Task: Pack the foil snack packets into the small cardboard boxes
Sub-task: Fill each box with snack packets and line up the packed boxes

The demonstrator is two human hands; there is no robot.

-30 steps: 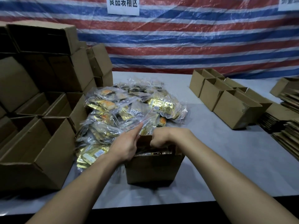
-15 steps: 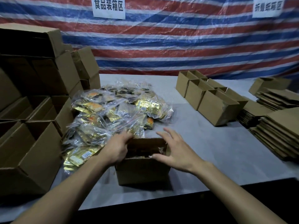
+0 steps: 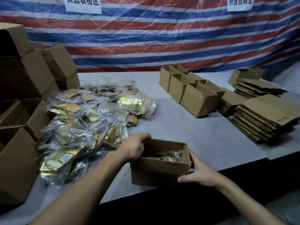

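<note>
Grey table point(image 3: 203, 135); left hand point(image 3: 136, 148), right hand point(image 3: 200, 173) grip small box point(image 3: 154, 173); left fingers point(image 3: 145, 139) part-hidden inside; packets point(image 3: 164, 155) blurred.

a white paper sign point(image 3: 240, 3) on the striped tarpaulin point(image 3: 162, 38) read 折叠纸箱区. a second white sign point(image 3: 82, 4) further left was cut by the top edge; its characters looked like 食品装箱区. small white stickers point(image 3: 64, 158) on the gold foil packets point(image 3: 129, 101) were too blurred to read.

grey table point(image 3: 186, 133), packet pile point(image 3: 90, 120), open boxes point(image 3: 191, 93), flat cartons point(image 3: 266, 117)
</note>
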